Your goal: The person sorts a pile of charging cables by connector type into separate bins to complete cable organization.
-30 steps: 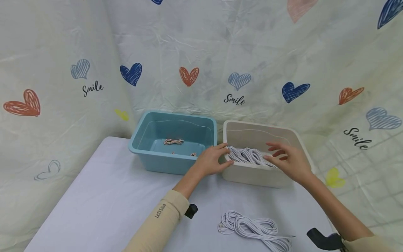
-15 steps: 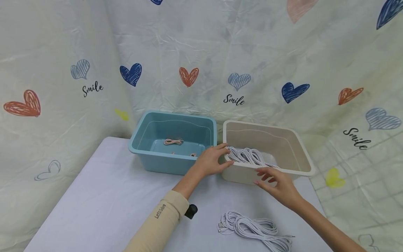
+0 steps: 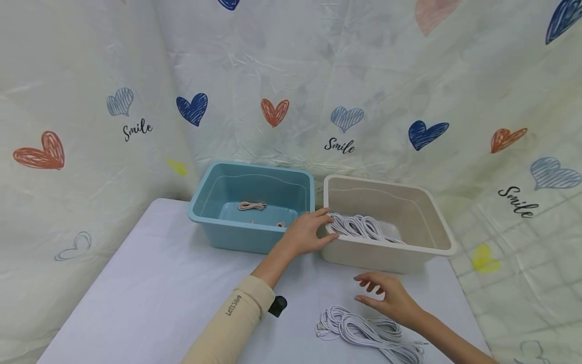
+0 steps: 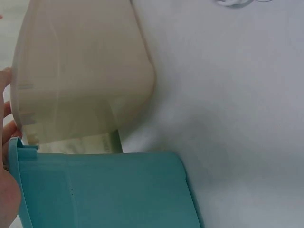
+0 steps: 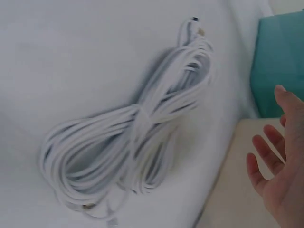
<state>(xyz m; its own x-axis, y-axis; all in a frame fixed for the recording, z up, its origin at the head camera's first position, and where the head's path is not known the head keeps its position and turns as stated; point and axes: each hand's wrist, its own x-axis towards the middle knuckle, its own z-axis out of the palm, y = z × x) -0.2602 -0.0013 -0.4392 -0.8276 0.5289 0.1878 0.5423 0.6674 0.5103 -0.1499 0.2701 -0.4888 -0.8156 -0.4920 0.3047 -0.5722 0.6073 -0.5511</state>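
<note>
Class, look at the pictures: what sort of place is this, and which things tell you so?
Probably a staged sorting table, not a lived-in room: a heart-printed sheet hangs as backdrop, and a blue bin and beige bin sit on a covered table.

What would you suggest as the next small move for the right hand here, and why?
Probably lower the right hand onto the loose bundle of white cable on the grey table and grip it. The hand hovers open just above the bundle, holding nothing, while the left hand rests on the rim of the beige plastic tub, which already holds similar white cable.
</note>
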